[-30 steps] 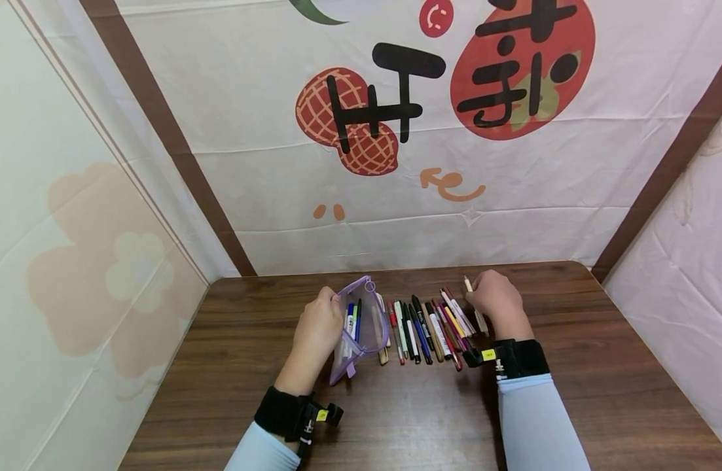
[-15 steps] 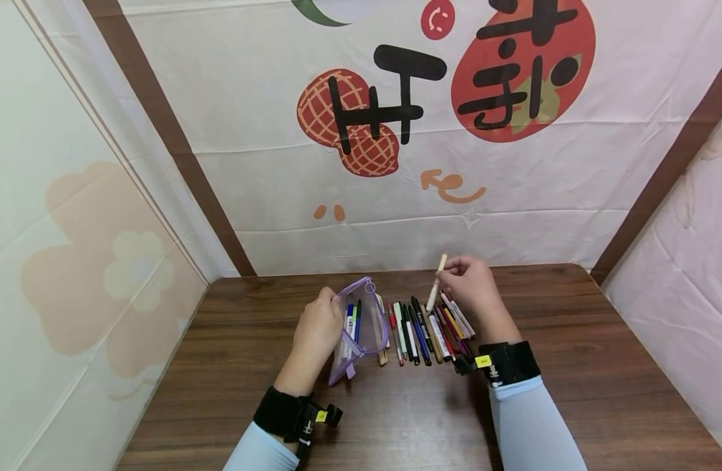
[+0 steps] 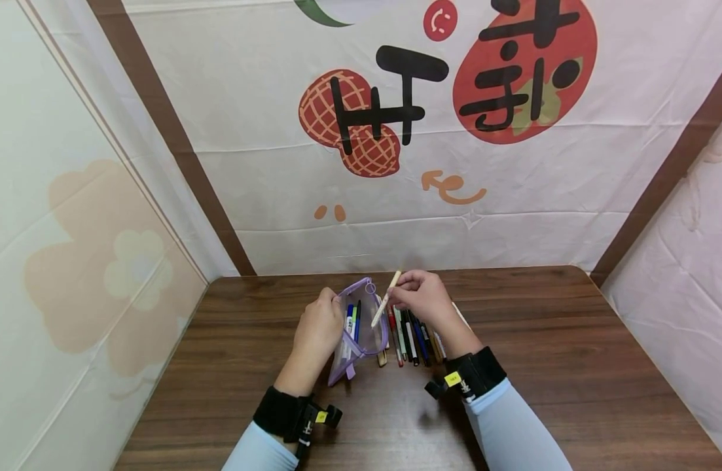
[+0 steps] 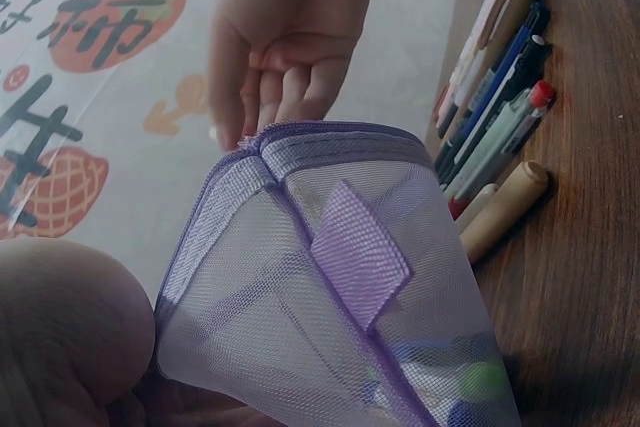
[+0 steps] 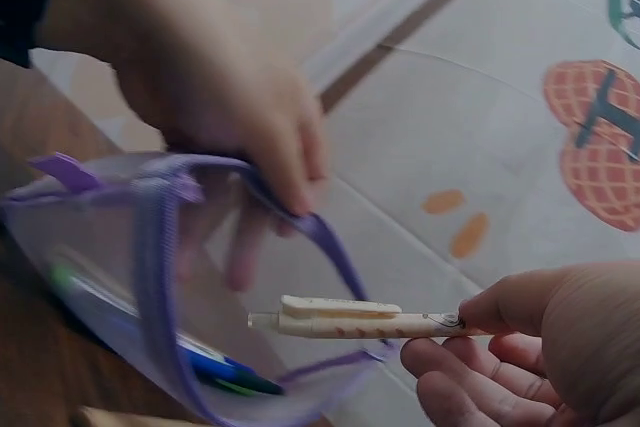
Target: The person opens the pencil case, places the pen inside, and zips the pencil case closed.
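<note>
My left hand (image 3: 319,327) grips the edge of a purple mesh pencil pouch (image 4: 250,297) and holds its mouth open toward the right. Inside the pouch, blue and green pens (image 5: 200,357) show through the mesh. Between thumb and fingers, my right hand (image 3: 425,297) pinches a cream-coloured pen (image 5: 340,322) by one end. In the head view that pen slants down at the pouch's mouth, its lower tip over the opening. In the left wrist view the right hand (image 4: 295,37) appears beyond the pouch, with the pen hidden.
A row of several pens and markers (image 3: 410,337) lies on the brown wooden table (image 3: 372,418) just right of the pouch, partly covered by my right forearm. A tan pen (image 4: 510,207) lies closest to the pouch. A printed cloth (image 3: 266,183) hangs behind the table.
My right hand has picked up the cream pen at the row's right end and carried it left over the other pens to the pouch's mouth. The left hand and pouch have stayed put.
</note>
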A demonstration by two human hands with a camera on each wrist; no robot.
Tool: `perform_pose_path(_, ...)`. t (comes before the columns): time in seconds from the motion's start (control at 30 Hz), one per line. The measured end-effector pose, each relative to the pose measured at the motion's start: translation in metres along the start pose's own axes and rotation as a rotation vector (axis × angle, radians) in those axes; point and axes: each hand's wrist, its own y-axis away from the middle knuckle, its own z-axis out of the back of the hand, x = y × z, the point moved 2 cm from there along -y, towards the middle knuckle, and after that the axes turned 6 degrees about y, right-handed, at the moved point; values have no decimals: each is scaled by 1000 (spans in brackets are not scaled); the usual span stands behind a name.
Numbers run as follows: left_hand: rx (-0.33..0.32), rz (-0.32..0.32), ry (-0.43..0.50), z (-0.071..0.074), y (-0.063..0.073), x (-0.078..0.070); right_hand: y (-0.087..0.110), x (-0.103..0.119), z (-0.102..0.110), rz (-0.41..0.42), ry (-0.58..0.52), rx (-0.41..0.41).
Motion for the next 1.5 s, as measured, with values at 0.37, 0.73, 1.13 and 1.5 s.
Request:
perform_pose_path(0.37,-18,0,-7,0,-1,1,10,-5,-45,-16,103,151)
perform_pose_path(0.73,-3,2,-1,1,-1,-1,16,-1,-45,53,180,331)
perform_pose_path(1.13,-4,-14,-6,0,-1,0,4,-4,9,-15,309,172)
perform_pose_path(1.5,9,-13,-1,0,0,1,-3,-19,57,-111,516,45)
